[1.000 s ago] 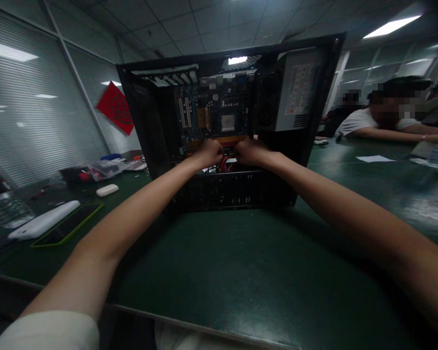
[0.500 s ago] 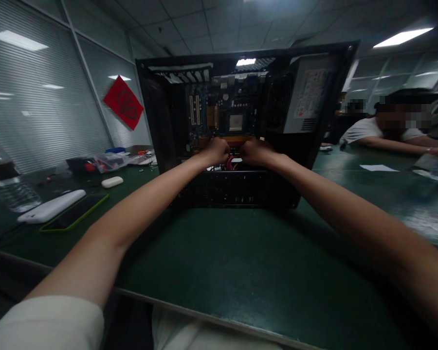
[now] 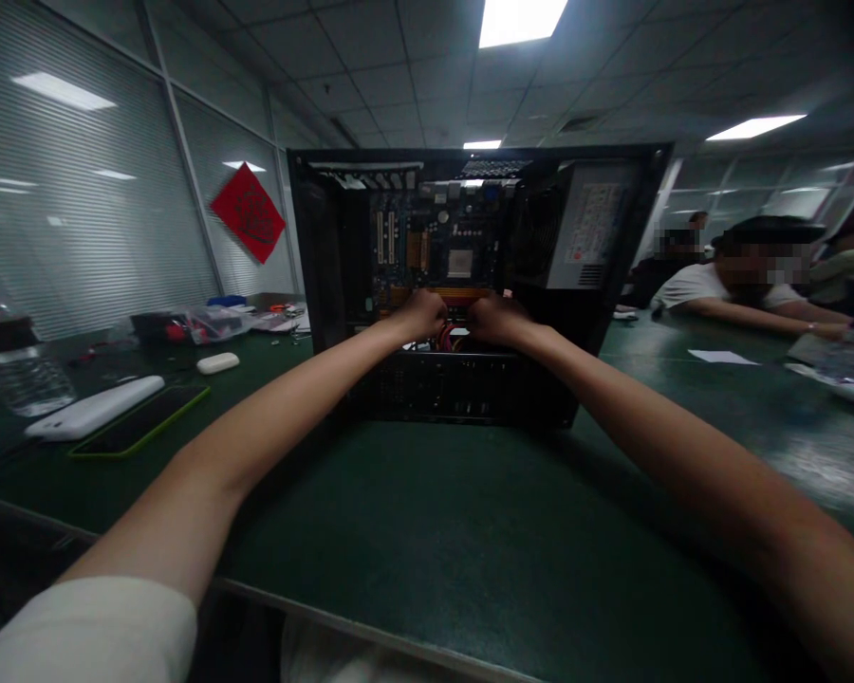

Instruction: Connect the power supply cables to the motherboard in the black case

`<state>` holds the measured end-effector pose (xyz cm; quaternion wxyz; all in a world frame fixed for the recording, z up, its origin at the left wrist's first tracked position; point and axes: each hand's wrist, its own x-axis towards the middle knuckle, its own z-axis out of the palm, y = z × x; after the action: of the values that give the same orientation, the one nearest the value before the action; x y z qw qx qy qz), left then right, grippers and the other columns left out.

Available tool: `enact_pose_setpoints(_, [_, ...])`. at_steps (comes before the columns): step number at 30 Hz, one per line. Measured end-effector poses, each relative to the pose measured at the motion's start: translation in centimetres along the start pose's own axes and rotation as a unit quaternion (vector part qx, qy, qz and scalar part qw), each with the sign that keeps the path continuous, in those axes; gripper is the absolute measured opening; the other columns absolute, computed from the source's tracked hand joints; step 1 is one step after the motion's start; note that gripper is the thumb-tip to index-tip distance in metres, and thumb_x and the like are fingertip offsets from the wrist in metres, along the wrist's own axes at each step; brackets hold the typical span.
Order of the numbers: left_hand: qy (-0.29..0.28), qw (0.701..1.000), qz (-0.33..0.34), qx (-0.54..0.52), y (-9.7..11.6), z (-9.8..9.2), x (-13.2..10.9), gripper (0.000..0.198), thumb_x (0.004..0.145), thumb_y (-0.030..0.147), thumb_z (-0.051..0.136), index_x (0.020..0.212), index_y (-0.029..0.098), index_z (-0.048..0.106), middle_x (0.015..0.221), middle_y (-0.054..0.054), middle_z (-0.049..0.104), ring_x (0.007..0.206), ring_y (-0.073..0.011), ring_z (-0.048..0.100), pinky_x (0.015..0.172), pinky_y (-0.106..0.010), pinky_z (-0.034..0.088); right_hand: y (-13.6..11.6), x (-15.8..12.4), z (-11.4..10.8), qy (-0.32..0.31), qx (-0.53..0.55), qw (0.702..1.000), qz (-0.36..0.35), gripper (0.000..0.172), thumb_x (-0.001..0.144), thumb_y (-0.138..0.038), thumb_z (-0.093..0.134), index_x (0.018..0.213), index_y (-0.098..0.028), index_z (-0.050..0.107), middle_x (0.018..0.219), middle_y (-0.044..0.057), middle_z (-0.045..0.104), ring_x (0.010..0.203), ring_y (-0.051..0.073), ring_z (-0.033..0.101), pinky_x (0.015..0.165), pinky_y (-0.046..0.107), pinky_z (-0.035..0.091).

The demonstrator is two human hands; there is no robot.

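An open black computer case (image 3: 427, 389) stands on the green table in front of me, its inside facing me. In it is a motherboard (image 3: 434, 228) with a pale square processor (image 3: 459, 264) and orange and red memory slots (image 3: 459, 296). Both my hands reach inside, at the two ends of those slots. My left hand (image 3: 421, 315) is closed at the left end, and my right hand (image 3: 498, 318) is closed at the right end. Whatever the fingertips pinch is hidden. Red cables (image 3: 447, 337) run just below and between the hands. A grey power supply (image 3: 589, 223) fills the case's upper right.
To the left lie a green-edged phone (image 3: 139, 422), a white oblong device (image 3: 96, 408), a small white case (image 3: 217, 362) and a water bottle (image 3: 18, 351). Behind them is a clear plastic bag (image 3: 217, 323). At right, a co-worker (image 3: 740, 285) leans on the table near a paper (image 3: 722, 357).
My view has tilted upward, so the case sits lower in the picture and more ceiling shows. Both hands remain closed at the memory slots with little visible movement.
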<state>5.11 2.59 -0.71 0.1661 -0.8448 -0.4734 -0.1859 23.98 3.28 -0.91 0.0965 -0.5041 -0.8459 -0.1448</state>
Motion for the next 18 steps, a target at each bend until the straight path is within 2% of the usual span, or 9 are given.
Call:
enact_pose_setpoints(12, [-0.005, 1.000, -0.012, -0.001, -0.33, 0.43, 0.70, 0.026, 0.085, 0.008, 0.061, 0.094, 0.012, 0.085, 0.094, -0.015, 0.082, 0.088, -0.0244, 0.075, 0.083, -0.033, 0.052, -0.38, -0.12, -0.44, 0.023, -0.031, 0.999, -0.006, 0.033, 0.094, -0.029, 0.064, 0.116, -0.010, 0.080, 0.120, 0.022, 0.076, 0.104, 0.032, 0.074, 0.082, 0.035, 0.054])
enact_pose_setpoints(18, [-0.011, 1.000, -0.013, 0.003, 0.01, -0.32, -0.02, 0.029, 0.085, 0.008, 0.059, 0.097, 0.013, 0.085, 0.097, -0.013, 0.082, 0.089, -0.0233, 0.075, 0.082, -0.030, 0.052, -0.35, -0.01, -0.33, 0.020, -0.032, 0.999, -0.020, 0.033, 0.097, -0.030, 0.058, 0.114, -0.012, 0.080, 0.117, 0.021, 0.077, 0.105, 0.033, 0.074, 0.084, 0.036, 0.054])
